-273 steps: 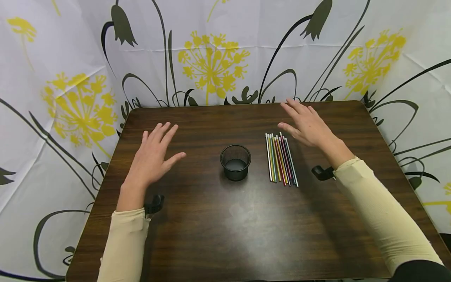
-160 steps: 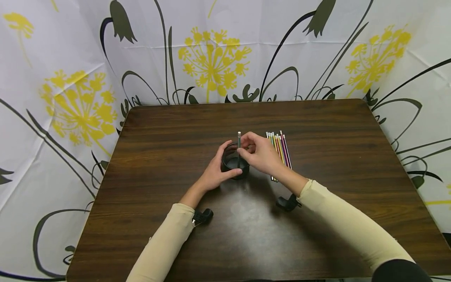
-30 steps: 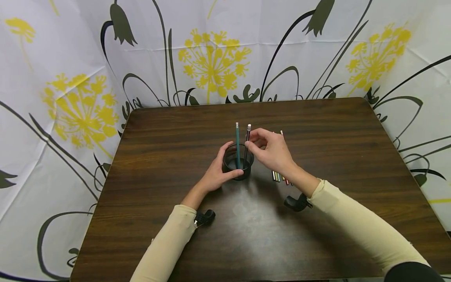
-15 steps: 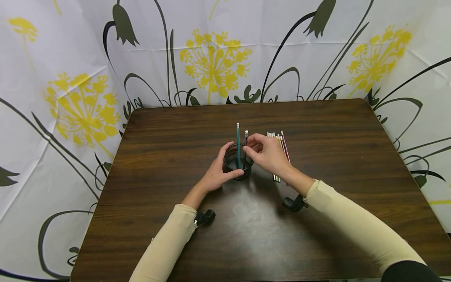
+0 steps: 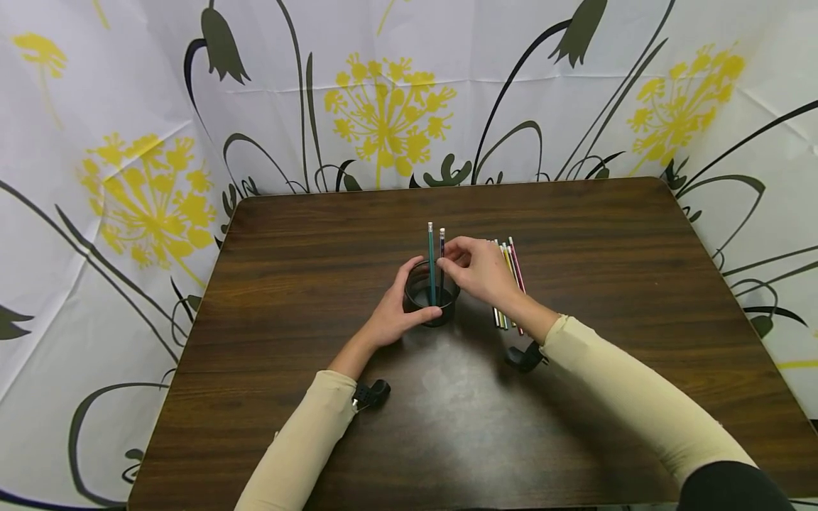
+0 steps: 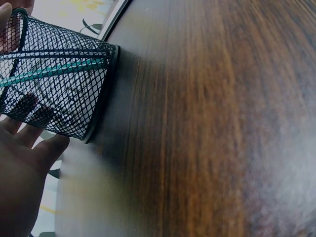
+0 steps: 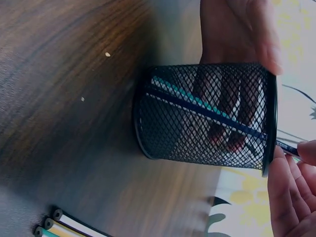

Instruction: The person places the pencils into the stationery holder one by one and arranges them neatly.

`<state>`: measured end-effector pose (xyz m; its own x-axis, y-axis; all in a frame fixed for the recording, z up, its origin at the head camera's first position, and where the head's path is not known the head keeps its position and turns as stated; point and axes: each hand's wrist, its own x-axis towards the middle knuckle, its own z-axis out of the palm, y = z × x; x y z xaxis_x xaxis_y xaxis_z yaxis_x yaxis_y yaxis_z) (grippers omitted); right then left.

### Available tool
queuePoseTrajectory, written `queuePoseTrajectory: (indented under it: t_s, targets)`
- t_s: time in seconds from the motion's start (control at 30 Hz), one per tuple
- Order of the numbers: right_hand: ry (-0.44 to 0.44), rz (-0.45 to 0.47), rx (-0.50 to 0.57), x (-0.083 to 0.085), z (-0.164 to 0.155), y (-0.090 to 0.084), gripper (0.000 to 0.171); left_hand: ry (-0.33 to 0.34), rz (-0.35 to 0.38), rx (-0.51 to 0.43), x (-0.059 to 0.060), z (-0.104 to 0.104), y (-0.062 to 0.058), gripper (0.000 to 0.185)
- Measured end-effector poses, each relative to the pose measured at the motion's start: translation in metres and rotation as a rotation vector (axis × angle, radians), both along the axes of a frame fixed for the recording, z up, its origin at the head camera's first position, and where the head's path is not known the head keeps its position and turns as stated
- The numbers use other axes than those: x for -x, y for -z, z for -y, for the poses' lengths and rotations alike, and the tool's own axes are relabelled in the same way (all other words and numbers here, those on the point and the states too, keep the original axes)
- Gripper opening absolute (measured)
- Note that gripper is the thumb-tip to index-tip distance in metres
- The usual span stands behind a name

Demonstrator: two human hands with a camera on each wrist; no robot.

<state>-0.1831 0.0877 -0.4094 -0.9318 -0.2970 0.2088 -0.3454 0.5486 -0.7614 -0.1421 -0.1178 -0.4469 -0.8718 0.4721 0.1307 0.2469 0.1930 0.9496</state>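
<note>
A black mesh pencil cup [image 5: 439,317] stands on the table, seen through its wall in both wrist views. My left hand [image 5: 391,312] holds it from the left, thumb across the near side and fingers round the far side. A teal pencil [image 5: 431,255] leans in the cup, white eraser end up. Beside it is a dark pencil [image 5: 442,245], which my right hand [image 5: 479,270] pinches between thumb and fingers just above the rim. In the right wrist view the dark pencil [image 7: 197,109] reaches down inside the cup, close to its base.
To the right of the cup lies a row of several coloured pencils [image 5: 516,266], partly hidden under my right hand and wrist. Their ends show in the right wrist view. Behind the brown wooden table [image 5: 319,220] hangs a flowered white curtain [image 5: 268,57].
Both hands began apart above the table; my left now holds the cup. The teal pencil has come into it. Over the last second my right hand has moved the dark pencil slightly left.
</note>
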Motion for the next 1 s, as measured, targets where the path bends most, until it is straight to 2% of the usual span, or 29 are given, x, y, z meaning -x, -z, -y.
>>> queuePoseTrajectory:
  t_s: [0.37, 0.63, 0.83, 1.0]
  targets:
    - [0.032, 0.086, -0.024, 0.017, 0.007, 0.001, 0.020, 0.008, 0.011, -0.014, 0.000, 0.000, 0.000, 0.085]
    - [0.049, 0.130, -0.028, 0.021, 0.009, 0.000, 0.021, 0.015, 0.009, -0.026, 0.002, 0.000, 0.001, 0.085]
    - [0.037, 0.195, 0.029, 0.021, 0.004, 0.000, 0.022, 0.014, 0.000, -0.022, 0.003, 0.001, 0.003, 0.085]
    - [0.076, 0.254, 0.114, 0.026, -0.018, 0.001, 0.020, -0.015, -0.013, 0.003, 0.010, 0.001, 0.022, 0.088]
